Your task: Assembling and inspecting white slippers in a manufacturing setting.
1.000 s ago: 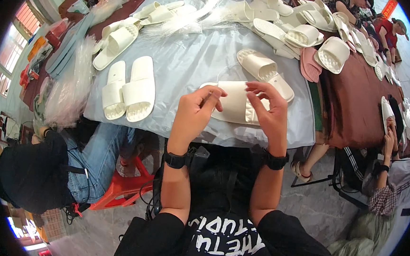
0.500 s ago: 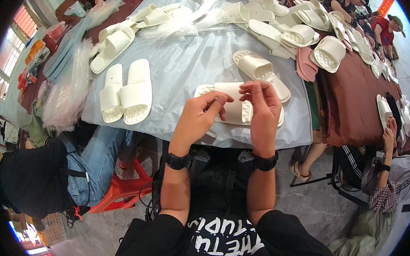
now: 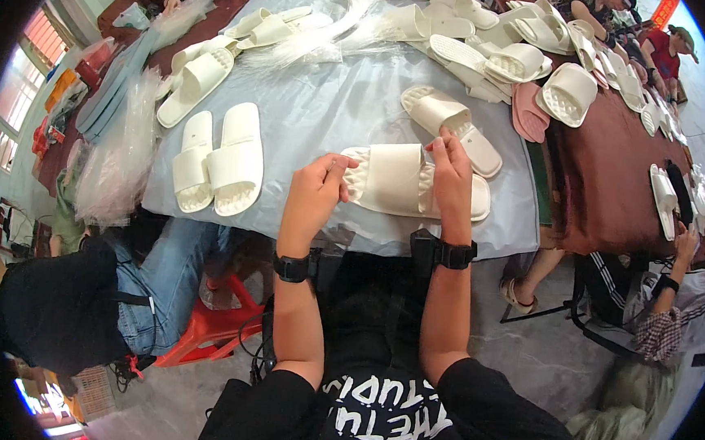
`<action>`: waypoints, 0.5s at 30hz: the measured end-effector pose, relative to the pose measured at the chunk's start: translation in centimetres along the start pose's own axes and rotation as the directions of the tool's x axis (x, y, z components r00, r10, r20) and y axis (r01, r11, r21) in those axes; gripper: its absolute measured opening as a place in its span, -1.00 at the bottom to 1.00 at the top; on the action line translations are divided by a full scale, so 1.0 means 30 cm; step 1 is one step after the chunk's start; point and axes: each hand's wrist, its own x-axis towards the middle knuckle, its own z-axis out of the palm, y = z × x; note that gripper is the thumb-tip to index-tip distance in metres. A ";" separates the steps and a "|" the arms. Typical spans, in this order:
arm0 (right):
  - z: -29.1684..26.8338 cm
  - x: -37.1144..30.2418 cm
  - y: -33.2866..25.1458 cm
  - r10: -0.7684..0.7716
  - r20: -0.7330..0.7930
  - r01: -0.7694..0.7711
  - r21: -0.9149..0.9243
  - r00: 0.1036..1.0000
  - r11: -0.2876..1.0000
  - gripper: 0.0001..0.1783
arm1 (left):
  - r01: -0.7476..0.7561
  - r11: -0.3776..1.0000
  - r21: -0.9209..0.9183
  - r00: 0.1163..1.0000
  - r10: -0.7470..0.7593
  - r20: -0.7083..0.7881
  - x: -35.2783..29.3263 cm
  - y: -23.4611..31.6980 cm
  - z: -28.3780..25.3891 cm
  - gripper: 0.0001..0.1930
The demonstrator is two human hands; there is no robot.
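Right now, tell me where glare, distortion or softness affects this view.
In the head view, glare whitens the crumpled clear plastic on the glossy grey sheet; same view, the bright barred window leans near the fisheye's dark rim; same view, the bare left hand, bare right hand and nearest cream wide-strapped slipper look reasonably sharp.

Your pale-covered tabletop (image 3: pixel 315 107) bears a cream slipper (image 3: pixel 394 175) right before you, a white pair (image 3: pixel 236 164) to your left, and clear plastic (image 3: pixel 316 44) farther back.
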 end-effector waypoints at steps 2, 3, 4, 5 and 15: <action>0.000 -0.022 -0.048 0.174 0.018 -0.175 0.090 0.985 0.981 -0.68 | 0.005 1.000 -0.010 1.000 -0.004 0.021 -0.004 0.000 -0.004 -0.63; -0.014 -0.023 -0.038 0.155 0.035 -0.158 0.113 0.987 0.981 -0.68 | -0.007 1.000 0.006 1.000 0.007 0.006 -0.001 0.009 -0.005 -0.63; -0.027 -0.024 -0.030 0.136 0.050 -0.142 0.135 0.989 0.981 -0.68 | -0.019 1.000 0.022 1.000 0.019 -0.009 0.003 0.014 -0.006 -0.63; -0.040 -0.026 -0.033 0.140 0.050 -0.146 0.134 0.989 0.980 -0.68 | -0.015 1.000 0.022 1.000 0.015 -0.008 0.008 0.012 -0.008 -0.63; -0.218 -0.023 -0.108 0.223 -0.074 -0.114 0.681 0.972 0.723 -0.77 | -0.076 0.996 0.048 0.953 0.087 -0.291 0.020 -0.034 -0.077 -0.64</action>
